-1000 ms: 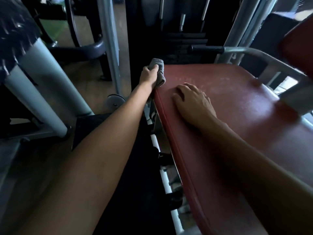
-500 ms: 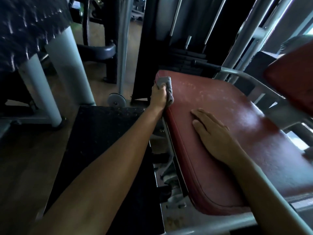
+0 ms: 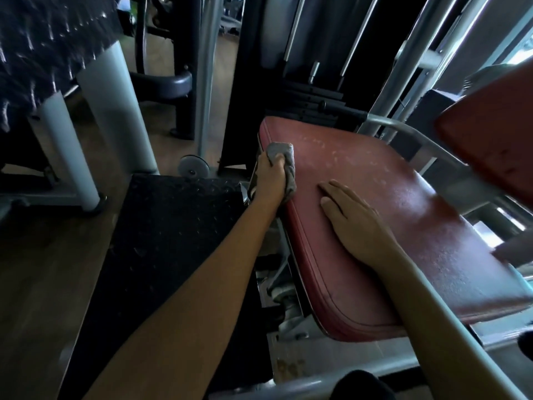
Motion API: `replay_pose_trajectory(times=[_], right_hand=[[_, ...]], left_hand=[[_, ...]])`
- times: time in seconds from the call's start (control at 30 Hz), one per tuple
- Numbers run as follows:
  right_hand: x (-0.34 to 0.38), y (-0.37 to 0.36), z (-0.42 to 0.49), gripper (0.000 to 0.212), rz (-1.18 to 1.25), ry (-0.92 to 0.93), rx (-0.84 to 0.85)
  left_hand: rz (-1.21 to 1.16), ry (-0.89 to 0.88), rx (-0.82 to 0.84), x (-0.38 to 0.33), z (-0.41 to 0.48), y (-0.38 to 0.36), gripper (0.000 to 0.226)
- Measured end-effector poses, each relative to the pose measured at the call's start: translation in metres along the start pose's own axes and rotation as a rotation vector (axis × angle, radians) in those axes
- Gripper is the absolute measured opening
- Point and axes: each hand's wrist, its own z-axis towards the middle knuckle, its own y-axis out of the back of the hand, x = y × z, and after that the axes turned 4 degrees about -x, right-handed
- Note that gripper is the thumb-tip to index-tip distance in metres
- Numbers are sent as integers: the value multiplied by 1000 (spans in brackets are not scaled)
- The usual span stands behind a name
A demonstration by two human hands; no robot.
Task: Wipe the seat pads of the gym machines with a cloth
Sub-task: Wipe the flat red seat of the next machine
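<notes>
Seat pad [image 3: 418, 226]: red, worn, right of the black floor mat [image 3: 161, 241].
Right hand [image 3: 354, 223]: fingers spread flat on the pad, unmoved.
Left hand [image 3: 269, 180]: fingers closed around the cloth.
Cloth [image 3: 284, 157]: grey, on the pad's left edge, slid nearer since half a second ago.

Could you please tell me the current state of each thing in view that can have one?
left hand: closed around the cloth, at the seat pad's left edge.
right hand: open, flat on the pad.
cloth: bunched, pressed on the pad's edge.
seat pad: worn, pale scuffs across the top.
</notes>
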Motion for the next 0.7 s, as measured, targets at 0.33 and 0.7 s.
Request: replay_pose_trajectory(times=[0.33,0.7], right_hand=[[-3,-3,2,47,20,8,-16],[-4,-5,5,44,66,16,-57]], left_hand=[[-57,3,3,7,-29,-3,45],[-157,6,22,31,-115,-2,68]])
